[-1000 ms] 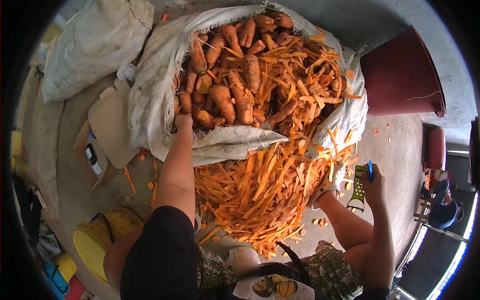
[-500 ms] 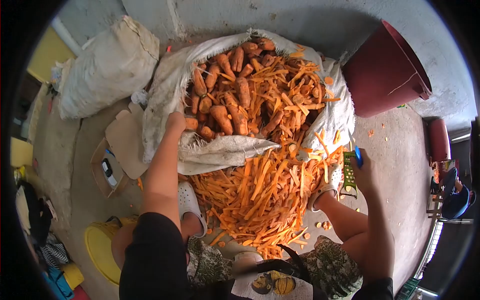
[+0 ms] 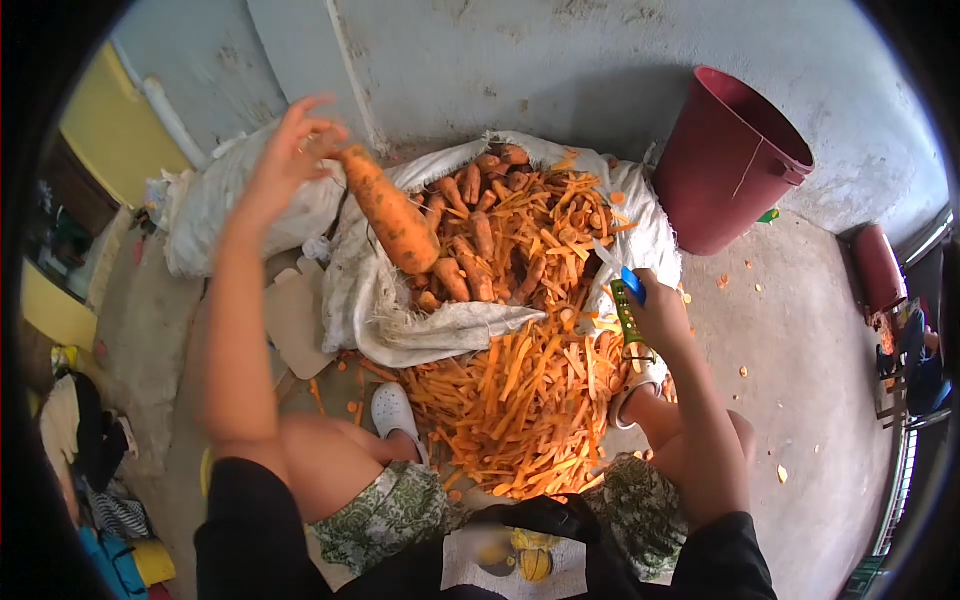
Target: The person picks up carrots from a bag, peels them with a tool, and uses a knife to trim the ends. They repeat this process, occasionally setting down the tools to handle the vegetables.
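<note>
A large, dirt-streaked carrot (image 3: 395, 215) is raised over the left side of the sack. Its narrow end lies between the thumb and fingertips of my left hand (image 3: 285, 155), while the other fingers are spread. In my right hand (image 3: 660, 310) are a knife (image 3: 632, 285) with a blue handle and a green peeler-like tool (image 3: 627, 312) with a holed handle and a metal end. The knife blade points up and left over the sack's right edge. Unpeeled carrots (image 3: 480, 235) fill the open white sack (image 3: 365, 320), and orange peelings (image 3: 510, 400) spill from it.
Peelings heap between my feet, which wear white clogs (image 3: 393, 408). A tall red bin (image 3: 725, 165) stands against the wall at back right. Another stuffed white sack (image 3: 210, 225) leans at back left, near a cardboard box (image 3: 298, 315). A person (image 3: 925, 365) is at the far right.
My left hand has lifted a carrot out of the sack, up and to the left. My right hand, still holding both tools, has shifted left. The view has moved too.
</note>
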`<state>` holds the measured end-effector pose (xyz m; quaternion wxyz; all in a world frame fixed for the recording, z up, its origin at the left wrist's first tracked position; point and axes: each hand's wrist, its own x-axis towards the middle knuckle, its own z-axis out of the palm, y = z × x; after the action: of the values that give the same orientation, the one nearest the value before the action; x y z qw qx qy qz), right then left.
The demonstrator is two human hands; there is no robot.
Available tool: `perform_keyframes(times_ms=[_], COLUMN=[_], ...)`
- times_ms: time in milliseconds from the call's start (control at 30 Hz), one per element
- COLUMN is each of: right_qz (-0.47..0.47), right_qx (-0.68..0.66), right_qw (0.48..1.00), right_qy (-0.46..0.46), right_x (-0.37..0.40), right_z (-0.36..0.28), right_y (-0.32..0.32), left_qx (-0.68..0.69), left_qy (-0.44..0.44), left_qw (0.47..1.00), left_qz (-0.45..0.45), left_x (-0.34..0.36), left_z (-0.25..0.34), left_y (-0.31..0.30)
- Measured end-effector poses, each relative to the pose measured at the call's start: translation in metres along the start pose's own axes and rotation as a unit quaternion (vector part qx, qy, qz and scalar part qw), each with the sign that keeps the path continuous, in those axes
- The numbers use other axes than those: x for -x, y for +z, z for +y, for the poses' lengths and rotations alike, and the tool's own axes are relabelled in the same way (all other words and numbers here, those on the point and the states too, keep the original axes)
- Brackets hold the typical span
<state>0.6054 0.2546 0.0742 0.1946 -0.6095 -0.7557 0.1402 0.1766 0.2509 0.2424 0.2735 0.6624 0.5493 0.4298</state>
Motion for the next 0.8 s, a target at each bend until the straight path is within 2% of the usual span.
perform_keyframes(times_ms=[33, 67, 100, 133, 167, 200, 267, 333, 400, 433, 467, 500, 533, 600, 633, 667, 733, 767, 800], right_qz=[-0.011, -0.009, -0.008, -0.009, -0.009, -0.013, -0.020, 0.023, -0.008, -0.010, 0.007, 0.025, 0.028, 0.034, 0.009, 0.007, 0.027, 0.035, 0.042], right_qx=[-0.011, -0.017, -0.020, -0.019, -0.027, -0.030, -0.040, -0.076, -0.131, -0.132, -0.211, -0.288, -0.287, -0.510, -0.573, -0.606, -0.621, -0.601, -0.581], right_qw=[1.000, 1.000, 1.000, 1.000, 0.999, 0.999, 0.999, 0.996, 0.991, 0.990, 0.975, 0.953, 0.954, 0.833, 0.785, 0.768, 0.758, 0.777, 0.795], right_qy=[0.000, -0.003, -0.009, -0.015, -0.037, -0.033, -0.005, -0.035, 0.034, 0.037, 0.063, 0.087, 0.084, 0.210, 0.235, 0.206, 0.195, 0.181, 0.168], right_x=[0.003, 0.005, 0.008, 0.009, 0.009, 0.014, 0.013, 0.013, 0.014, 0.013, 0.011, 0.009, 0.009, 0.014, 0.016, 0.018, 0.027, 0.028, 0.029], right_z=[-0.007, -0.013, -0.016, -0.016, -0.013, -0.015, -0.023, -0.015, -0.024, -0.024, -0.023, -0.027, -0.033, -0.049, -0.057, -0.063, -0.090, -0.096, -0.099], right_y=[-0.003, -0.003, -0.002, -0.003, 0.000, 0.000, -0.007, 0.000, -0.005, 0.000, 0.005, 0.006, 0.006, 0.011, 0.016, 0.020, 0.015, 0.016, 0.020], left_qx=[0.034, 0.193, 0.352, 0.488, 0.421, 0.464, 0.532, 0.499, 0.487, 0.516, 0.544, 0.548, 0.548, 0.572, 0.582, 0.584, 0.625, 0.625, 0.693], left_qy=[0.098, 0.003, -0.111, -0.176, -0.346, -0.406, -0.545, -0.534, -0.559, -0.555, -0.549, -0.503, -0.500, -0.466, -0.472, -0.471, -0.473, -0.467, -0.387], left_qw=[0.994, 0.967, 0.929, 0.850, 0.832, 0.778, 0.629, 0.674, 0.658, 0.644, 0.630, 0.665, 0.667, 0.671, 0.660, 0.658, 0.622, 0.626, 0.600], left_qz=[0.042, 0.166, 0.018, -0.095, -0.103, -0.123, -0.157, -0.107, -0.132, -0.104, -0.076, -0.074, -0.075, -0.074, -0.057, -0.058, 0.009, -0.012, -0.104], left_x=[0.014, 0.022, 0.040, 0.066, 0.075, 0.101, 0.132, 0.152, 0.147, 0.142, 0.137, 0.131, 0.128, 0.124, 0.124, 0.126, 0.127, 0.127, 0.129], left_z=[-0.022, -0.051, -0.068, -0.080, -0.093, -0.089, -0.124, -0.083, -0.059, -0.050, -0.046, -0.046, -0.045, -0.033, -0.024, -0.019, -0.002, 0.013, 0.005], left_y=[0.023, 0.068, 0.098, 0.136, 0.172, 0.197, 0.252, 0.274, 0.269, 0.263, 0.258, 0.255, 0.250, 0.240, 0.237, 0.239, 0.244, 0.244, 0.244])
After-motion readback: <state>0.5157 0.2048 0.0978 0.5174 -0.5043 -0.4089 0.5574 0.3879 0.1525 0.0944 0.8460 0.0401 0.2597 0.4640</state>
